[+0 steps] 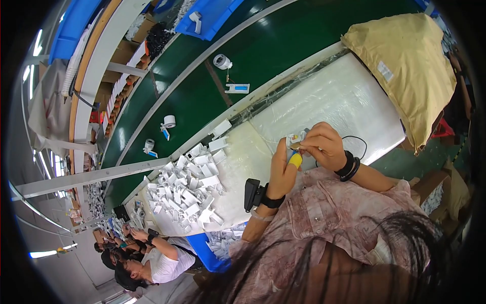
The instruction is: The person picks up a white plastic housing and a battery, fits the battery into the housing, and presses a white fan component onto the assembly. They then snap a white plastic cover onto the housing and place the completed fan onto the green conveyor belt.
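Note:
My left hand [283, 169] is closed around a small white part [293, 137], its fingers wrapped near the lower edge of the plastic-covered table. A yellow and blue handled piece [296, 159] sticks out between my hands, against the left hand's fingers; its kind is hard to tell. My right hand [325, 146] is closed in a pinch right beside the white part, at a small brownish piece; what its fingertips grip is too small to name. Left of my hands lies a heap of white plastic housings [188, 188].
A green conveyor belt [195, 93] runs beyond the table, carrying a white round unit [221, 62] and others. A tan paper sack [412, 76] sits at the right end. A blue bin [202, 252] stands below the heap. Co-workers [164, 261] sit at lower left. A black cable [365, 144] loops by my right wrist.

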The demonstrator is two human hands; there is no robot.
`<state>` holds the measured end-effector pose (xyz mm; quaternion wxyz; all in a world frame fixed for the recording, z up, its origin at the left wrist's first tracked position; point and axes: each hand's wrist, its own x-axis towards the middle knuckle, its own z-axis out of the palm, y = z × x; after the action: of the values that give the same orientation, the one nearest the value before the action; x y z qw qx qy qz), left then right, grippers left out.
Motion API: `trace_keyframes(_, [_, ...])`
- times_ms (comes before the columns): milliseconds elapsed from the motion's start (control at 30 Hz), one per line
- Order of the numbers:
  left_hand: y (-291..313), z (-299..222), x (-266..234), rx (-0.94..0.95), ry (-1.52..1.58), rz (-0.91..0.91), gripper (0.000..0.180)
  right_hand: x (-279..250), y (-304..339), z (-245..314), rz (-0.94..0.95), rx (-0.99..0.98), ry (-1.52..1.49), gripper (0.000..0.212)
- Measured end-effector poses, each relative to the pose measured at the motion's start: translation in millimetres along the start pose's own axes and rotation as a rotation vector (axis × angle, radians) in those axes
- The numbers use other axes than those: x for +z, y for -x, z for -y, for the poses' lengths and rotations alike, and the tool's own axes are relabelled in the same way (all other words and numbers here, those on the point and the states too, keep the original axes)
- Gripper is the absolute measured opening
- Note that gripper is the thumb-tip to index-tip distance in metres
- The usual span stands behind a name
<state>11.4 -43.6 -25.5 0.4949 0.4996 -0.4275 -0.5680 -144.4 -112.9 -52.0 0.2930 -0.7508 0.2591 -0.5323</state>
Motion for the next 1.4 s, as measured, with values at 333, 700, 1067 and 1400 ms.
trace_keyframes(333, [1.6,12.6,-2.7,0.032,-0.077,0.000,0.036,-1.3,-3.8,0.9,0.032,-0.027,0.018,0.022])
trace_keyframes(700, [0.3,5.2,-0.6,-0.026,-0.201,0.003,0.036,-6.3,-14.7,5.8,0.098,-0.127,0.101,0.018])
trace_keyframes(1067, [3.8,2.7,1.4,-0.001,-0.187,-0.005,0.035,-9.6,-15.4,9.2,0.148,-0.150,0.099,0.020])
trace_keyframes(1400, [8.0,2.5,3.7,0.000,-0.209,-0.106,0.033,-7.7,-14.3,12.7,0.138,-0.185,0.126,0.018])
